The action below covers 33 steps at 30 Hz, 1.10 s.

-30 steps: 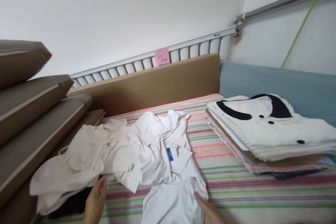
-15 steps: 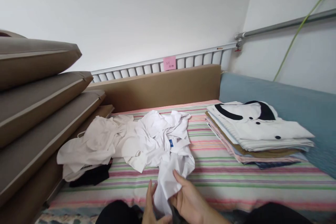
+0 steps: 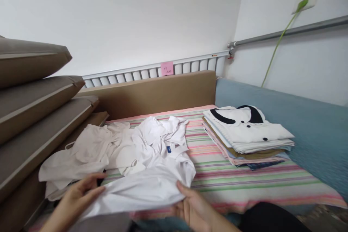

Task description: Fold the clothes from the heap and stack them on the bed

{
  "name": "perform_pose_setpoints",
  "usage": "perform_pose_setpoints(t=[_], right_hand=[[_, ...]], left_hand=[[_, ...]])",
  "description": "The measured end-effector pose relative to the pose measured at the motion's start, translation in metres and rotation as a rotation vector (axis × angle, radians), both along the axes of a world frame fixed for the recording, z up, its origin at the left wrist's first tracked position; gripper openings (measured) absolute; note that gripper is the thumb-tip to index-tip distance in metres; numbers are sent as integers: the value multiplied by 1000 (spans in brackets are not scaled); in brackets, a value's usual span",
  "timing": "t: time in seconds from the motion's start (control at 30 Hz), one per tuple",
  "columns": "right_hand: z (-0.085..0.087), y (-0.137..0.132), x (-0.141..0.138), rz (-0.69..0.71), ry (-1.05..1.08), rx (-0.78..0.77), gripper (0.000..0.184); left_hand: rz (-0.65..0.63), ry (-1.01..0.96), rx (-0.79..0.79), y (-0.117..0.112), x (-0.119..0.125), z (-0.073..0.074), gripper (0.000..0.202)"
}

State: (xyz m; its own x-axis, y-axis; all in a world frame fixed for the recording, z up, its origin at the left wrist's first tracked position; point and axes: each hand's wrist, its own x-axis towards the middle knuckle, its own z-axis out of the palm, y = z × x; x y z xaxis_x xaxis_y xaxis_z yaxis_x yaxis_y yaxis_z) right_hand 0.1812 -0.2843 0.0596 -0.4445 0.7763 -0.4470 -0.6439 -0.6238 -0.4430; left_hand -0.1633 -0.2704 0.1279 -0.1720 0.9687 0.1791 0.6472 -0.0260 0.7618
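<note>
A white collared shirt (image 3: 163, 141) lies crumpled on the striped cover, a blue label at its neck. Its near part is drawn out between my two hands over the front edge. My right hand (image 3: 191, 206) pinches the right side of this part, thumb on top. At the other end, my left hand (image 3: 78, 199) holds the fabric, with thumb and index finger apart; its lower fingers are hidden. Off-white garments (image 3: 92, 148) lie in a loose heap just beyond my left hand, touching the white shirt.
Folded clothes (image 3: 247, 134) are stacked at the right, a white top with black collar uppermost. Brown cushions (image 3: 40, 116) pile up at the left. A brown panel (image 3: 157, 92) and a blue backrest (image 3: 272, 105) border the striped cover (image 3: 239, 181).
My left hand has moved left from beside my right hand, stretching the shirt's near part sideways. My right hand still grips it. The view has turned slightly right.
</note>
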Motion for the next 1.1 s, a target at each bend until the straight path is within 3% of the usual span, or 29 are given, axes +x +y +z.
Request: perform_pose_setpoints(t=[0.03, 0.1, 0.17, 0.23, 0.3, 0.37, 0.43, 0.53, 0.63, 0.7, 0.8, 0.93, 1.0, 1.1], right_hand=[[-14, -4, -5, 66, -6, -5, 40], [-42, -10, -13, 154, -36, -12, 40], [-66, -12, -12, 199, -150, -4, 38], [-82, -9, 1, 252, -416, 47, 37], [-85, -1, 22, 303, -812, 167, 39], [-74, 13, 43, 280, -1208, 390, 40], [-55, 31, 55, 169, -1467, 645, 36], [-35, 60, 47, 47, -1617, 913, 25], [-38, 85, 22, 91, -1745, 1051, 44], [-48, 99, 10, 136, -1846, 1088, 48], [-52, 116, 16, 177, -1944, 1082, 25], [-40, 123, 52, 187, -1994, 938, 29], [-37, 119, 61, 169, -1953, 968, 26], [-46, 112, 48, 188, -1946, 1067, 45]], left_hand=[[3, 78, -4, 2, -16, 8, 52], [-35, 156, -54, 6, -29, 1, 47], [-60, 161, -61, 9, -22, -29, 43], [-132, 164, -95, 13, -3, -67, 42], [-235, 254, -146, 18, 20, -98, 40], [-339, 387, -173, 23, 42, -113, 41], [-426, 480, -163, 31, 61, -115, 43], [-460, 483, -144, 51, 81, -108, 45], [-243, 445, -128, 83, 87, -107, 43], [-45, 439, -119, 110, 81, -111, 39], [105, 442, -189, 150, 66, -120, 47], [118, 415, -375, 192, 54, -133, 45], [95, 392, -443, 205, 56, -141, 34], [78, 331, -486, 215, 63, -149, 25]])
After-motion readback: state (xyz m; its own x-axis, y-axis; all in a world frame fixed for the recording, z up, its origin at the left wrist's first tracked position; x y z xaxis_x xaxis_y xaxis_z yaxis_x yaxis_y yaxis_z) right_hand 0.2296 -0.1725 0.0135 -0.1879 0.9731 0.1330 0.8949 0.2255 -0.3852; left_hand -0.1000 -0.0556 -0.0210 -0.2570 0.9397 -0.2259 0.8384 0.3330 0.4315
